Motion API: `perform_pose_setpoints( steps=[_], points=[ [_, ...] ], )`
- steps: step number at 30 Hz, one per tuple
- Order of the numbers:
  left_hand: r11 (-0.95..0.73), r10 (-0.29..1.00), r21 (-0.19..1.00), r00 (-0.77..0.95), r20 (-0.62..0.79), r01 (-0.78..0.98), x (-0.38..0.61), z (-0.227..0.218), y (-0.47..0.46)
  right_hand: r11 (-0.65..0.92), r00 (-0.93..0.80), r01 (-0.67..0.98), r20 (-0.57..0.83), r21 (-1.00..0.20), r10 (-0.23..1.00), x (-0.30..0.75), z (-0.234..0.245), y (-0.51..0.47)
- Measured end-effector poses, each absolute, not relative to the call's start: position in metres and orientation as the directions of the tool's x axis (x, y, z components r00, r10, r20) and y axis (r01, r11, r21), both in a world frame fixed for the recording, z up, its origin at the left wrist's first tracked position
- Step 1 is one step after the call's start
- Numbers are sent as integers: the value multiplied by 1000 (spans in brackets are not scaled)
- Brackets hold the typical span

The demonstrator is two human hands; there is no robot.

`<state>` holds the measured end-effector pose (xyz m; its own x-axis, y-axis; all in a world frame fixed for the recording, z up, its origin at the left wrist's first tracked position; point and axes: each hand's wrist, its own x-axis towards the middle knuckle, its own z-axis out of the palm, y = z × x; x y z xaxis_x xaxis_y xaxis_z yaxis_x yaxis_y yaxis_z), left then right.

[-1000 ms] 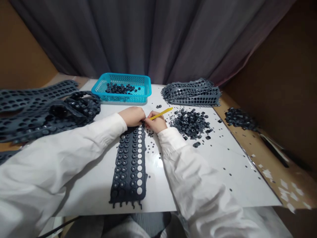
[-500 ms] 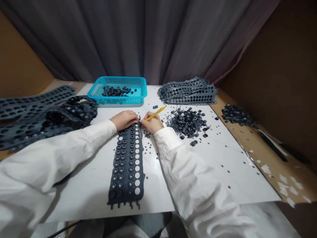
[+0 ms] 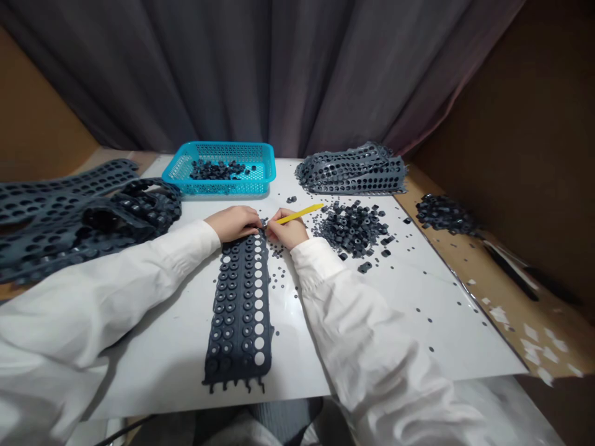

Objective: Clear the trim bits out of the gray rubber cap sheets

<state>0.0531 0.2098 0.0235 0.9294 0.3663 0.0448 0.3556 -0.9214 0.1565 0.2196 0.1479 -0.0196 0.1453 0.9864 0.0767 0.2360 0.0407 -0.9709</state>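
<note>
A dark rubber strip (image 3: pixel 239 310) lies lengthwise in front of me, with rows of ring-shaped parts and a right-hand row of open round holes showing the white surface. My left hand (image 3: pixel 235 223) is closed at the strip's far end, fingertips pinched at its edge; what lies under them is hidden. Beside it, my right hand (image 3: pixel 287 228) grips a yellow pen-like stick (image 3: pixel 301 214), tilted up to the right. Its lower tip is hidden by the fingers near the strip's far right corner. Small dark discs (image 3: pixel 279 272) are scattered right of the strip.
A blue basket (image 3: pixel 218 189) holds small dark pieces. Right of it lie stacked perforated strips (image 3: pixel 353 173), with a pile of dark rubber pieces (image 3: pixel 356 228) nearer. More perforated strips (image 3: pixel 60 192) lie at left. At right are another dark pile (image 3: pixel 444 214), a knife-like tool (image 3: pixel 511 272) and white scraps (image 3: pixel 534 347).
The yellow stick has tipped over to the right and lies at a flatter angle in my right hand. Both hands stay at the strip's far end.
</note>
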Motion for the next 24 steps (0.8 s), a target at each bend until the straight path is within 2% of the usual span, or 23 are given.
perform_pose_setpoints(
  steps=[11, 20, 24],
  points=[
    [-929, 365, 75, 931, 13, 363, 58, 28, 209, 44, 132, 331, 92, -943, 987, 218, -14, 147],
    [-939, 328, -98, 944, 18, 329, 67, 24, 202, 38, 159, 427, 116, -903, 980, 214, -5, 145],
    [-932, 336, -129, 940, 51, 340, 66, 18, 198, 40, 157, 436, 119, -899, 980, 215, -6, 145]
  ],
)
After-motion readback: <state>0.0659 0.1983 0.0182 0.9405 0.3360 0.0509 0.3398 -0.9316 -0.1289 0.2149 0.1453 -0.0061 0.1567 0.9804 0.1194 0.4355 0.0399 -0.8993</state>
